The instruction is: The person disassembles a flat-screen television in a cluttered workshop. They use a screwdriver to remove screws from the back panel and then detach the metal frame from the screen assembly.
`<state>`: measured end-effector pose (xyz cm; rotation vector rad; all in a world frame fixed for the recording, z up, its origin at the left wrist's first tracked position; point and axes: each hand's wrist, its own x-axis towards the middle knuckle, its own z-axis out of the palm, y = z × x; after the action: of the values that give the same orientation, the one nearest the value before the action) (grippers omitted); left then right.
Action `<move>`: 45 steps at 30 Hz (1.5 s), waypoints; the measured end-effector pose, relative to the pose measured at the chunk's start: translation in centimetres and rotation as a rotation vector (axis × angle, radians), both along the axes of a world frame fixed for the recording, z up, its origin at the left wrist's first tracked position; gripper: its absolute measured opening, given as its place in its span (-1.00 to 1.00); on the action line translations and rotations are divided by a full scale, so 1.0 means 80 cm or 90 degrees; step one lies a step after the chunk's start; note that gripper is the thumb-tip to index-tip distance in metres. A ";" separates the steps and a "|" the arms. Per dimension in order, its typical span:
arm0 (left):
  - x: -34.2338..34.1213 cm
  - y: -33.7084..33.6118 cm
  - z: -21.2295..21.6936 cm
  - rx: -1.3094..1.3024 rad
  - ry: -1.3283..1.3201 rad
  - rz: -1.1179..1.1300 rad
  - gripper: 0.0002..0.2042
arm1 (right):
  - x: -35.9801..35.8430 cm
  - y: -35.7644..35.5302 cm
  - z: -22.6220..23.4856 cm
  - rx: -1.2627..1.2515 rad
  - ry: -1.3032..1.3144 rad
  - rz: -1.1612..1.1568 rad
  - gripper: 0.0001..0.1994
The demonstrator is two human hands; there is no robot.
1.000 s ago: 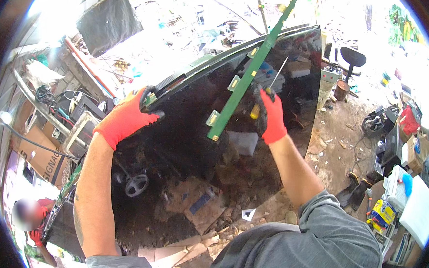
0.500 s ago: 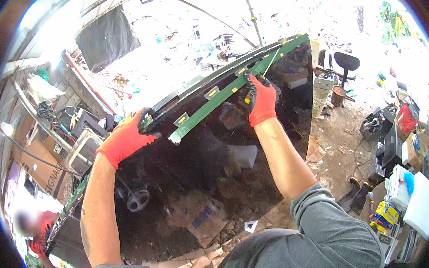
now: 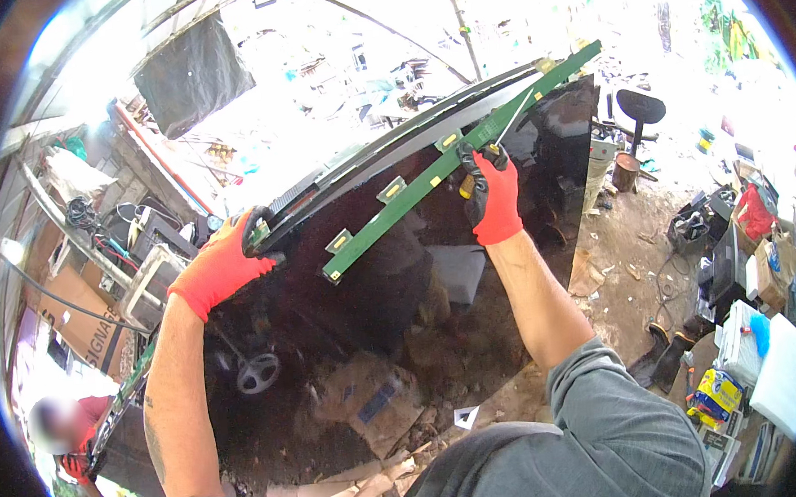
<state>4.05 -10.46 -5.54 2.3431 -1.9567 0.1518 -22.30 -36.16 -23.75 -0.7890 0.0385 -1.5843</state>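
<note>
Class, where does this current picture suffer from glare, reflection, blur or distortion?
Head view: white glare washes out much of the top; head view: the glossy dark panel shows reflections; head view: another person's head is blurred; head view: fisheye distortion bows the panel's top edge.

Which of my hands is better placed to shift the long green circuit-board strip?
Probably right: your red-gloved right hand touches the strip while holding a yellow-handled screwdriver. Your red-gloved left hand is at the edge of the glossy black panel, apart from the strip.
</note>
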 end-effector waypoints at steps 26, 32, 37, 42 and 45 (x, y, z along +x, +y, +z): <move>0.211 0.033 0.028 0.088 -0.010 -0.134 -0.20 | -0.480 -0.040 -0.272 0.220 0.502 -0.199 -0.86; -0.072 -0.032 0.034 0.109 0.189 0.159 -0.21 | -0.796 0.064 -0.341 0.447 0.667 -0.456 -0.81; -0.103 -0.087 0.032 0.048 0.234 0.232 -0.19 | -0.969 0.195 -0.448 0.591 0.570 -0.543 -0.71; -0.117 -0.157 0.013 0.044 0.224 0.210 -0.19 | -1.083 0.312 -0.518 0.821 0.833 -0.621 -0.59; -0.133 -0.178 0.017 0.034 0.201 0.205 -0.20 | -1.124 0.313 -0.515 0.833 0.938 -0.621 -0.56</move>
<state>-6.60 -24.70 -4.21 2.5148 -1.4536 -0.2405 -112.20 -11.13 -64.95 -0.6416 2.5033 -0.9850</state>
